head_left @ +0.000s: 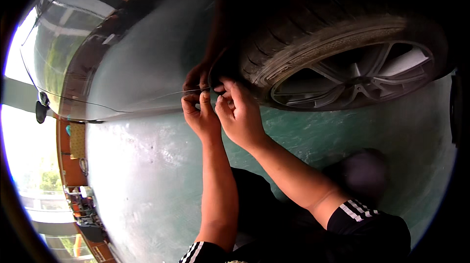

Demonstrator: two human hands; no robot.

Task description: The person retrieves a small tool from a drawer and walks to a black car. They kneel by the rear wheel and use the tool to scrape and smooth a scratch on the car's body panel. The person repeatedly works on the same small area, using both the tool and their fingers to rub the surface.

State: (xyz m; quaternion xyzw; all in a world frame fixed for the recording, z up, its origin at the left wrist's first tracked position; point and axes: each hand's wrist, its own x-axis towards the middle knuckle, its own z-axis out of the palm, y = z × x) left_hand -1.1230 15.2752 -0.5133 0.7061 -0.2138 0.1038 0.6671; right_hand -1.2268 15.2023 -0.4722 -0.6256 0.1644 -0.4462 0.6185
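A dark, glossy car body panel (142, 62) fills the upper left and ends at the wheel arch. My left hand (201, 116) is closed at the panel's lower corner, its thumb raised against the edge and its fingers curled. Right beside it, my right hand (240, 113) is closed too, with thumb and fingers bent together at the arch edge, close to the tyre (279, 42). What either hand pinches is too small and dark to make out. The shiny panel mirrors my hands just above them.
The wheel's spoked rim (362, 79) lies to the right of my hands. Below spreads a smooth green floor (147, 165). A side mirror (42, 108) sticks out at the far left. Shelving with assorted items (85, 204) lines the left wall. My dark shoe (364, 172) rests at the lower right.
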